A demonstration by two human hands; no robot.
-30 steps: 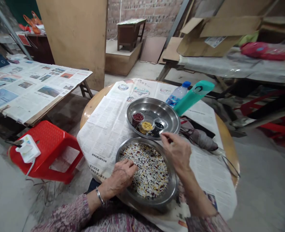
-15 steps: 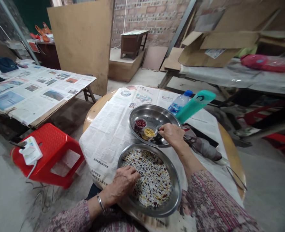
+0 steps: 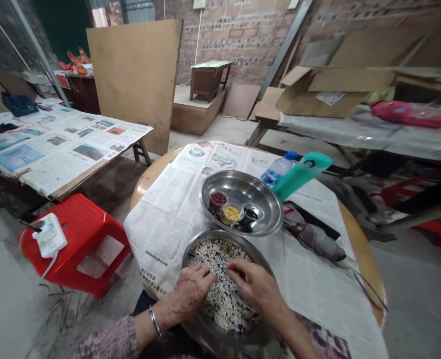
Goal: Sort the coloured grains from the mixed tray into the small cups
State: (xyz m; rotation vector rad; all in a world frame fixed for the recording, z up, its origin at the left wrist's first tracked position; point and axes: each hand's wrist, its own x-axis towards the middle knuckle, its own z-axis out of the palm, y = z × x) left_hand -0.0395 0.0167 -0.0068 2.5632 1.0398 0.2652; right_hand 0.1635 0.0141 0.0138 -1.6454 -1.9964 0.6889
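Observation:
A steel bowl in front of me holds a mix of white grains with red, yellow and black beans through it. Over its left side, my left hand rests with fingers bent and pressed together at the grains. My right hand is above the right part of the grains, fingertips brought together; what they hold, if anything, is hidden. Behind stands a second steel bowl with three small clear cups: red beans, yellow beans and black beans.
Newspaper covers the round table. At its right lie a clear bottle with a blue cap, a teal container and a folded umbrella. A red stool with a power strip stands left.
My right hand has come back from the cups in the far bowl to the grains in the near bowl. My left hand stays at the near bowl's left side. The view has tilted up slightly.

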